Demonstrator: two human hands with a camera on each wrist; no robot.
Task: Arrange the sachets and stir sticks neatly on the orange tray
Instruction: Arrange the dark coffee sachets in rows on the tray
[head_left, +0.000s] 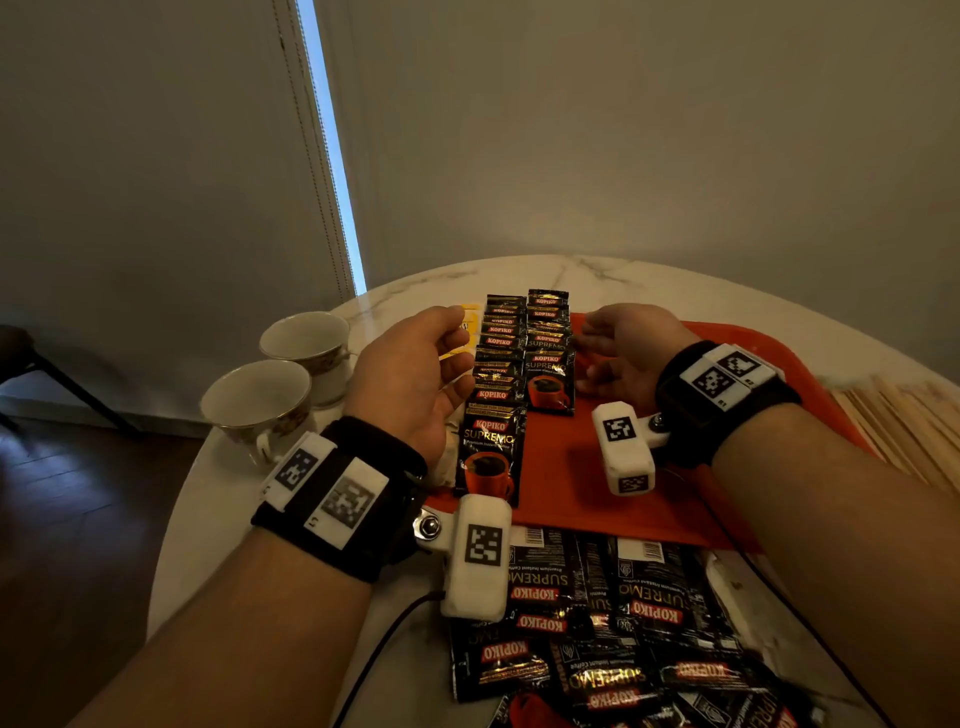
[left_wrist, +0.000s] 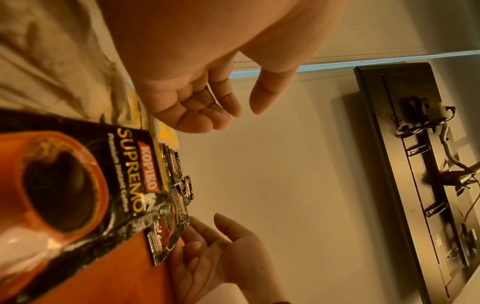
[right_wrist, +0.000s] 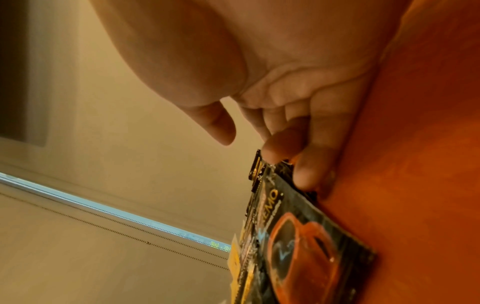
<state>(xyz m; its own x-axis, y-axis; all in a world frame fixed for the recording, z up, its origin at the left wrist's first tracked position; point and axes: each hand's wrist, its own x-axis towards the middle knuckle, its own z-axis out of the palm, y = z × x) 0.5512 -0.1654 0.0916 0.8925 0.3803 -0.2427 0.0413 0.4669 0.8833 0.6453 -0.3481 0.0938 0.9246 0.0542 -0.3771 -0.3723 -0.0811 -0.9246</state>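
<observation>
Two overlapping rows of black coffee sachets lie on the orange tray (head_left: 571, 478): a left row (head_left: 493, 395) and a right row (head_left: 548, 353). My left hand (head_left: 452, 338) hovers beside the left row with relaxed, slightly curved fingers and holds nothing; the left wrist view shows the left hand (left_wrist: 233, 107) empty above the nearest sachet (left_wrist: 78, 174). My right hand (head_left: 592, 353) rests on the tray, its fingertips (right_wrist: 306, 174) touching the right edge of the right row (right_wrist: 298, 236). A bundle of wooden stir sticks (head_left: 904, 421) lies right of the tray.
A loose pile of black sachets (head_left: 613, 639) lies on the marble table in front of the tray. Yellow sachets (head_left: 470, 322) lie behind my left hand. Two cups (head_left: 306, 340) (head_left: 257, 400) stand at the table's left edge. Cables run from both wrist cameras.
</observation>
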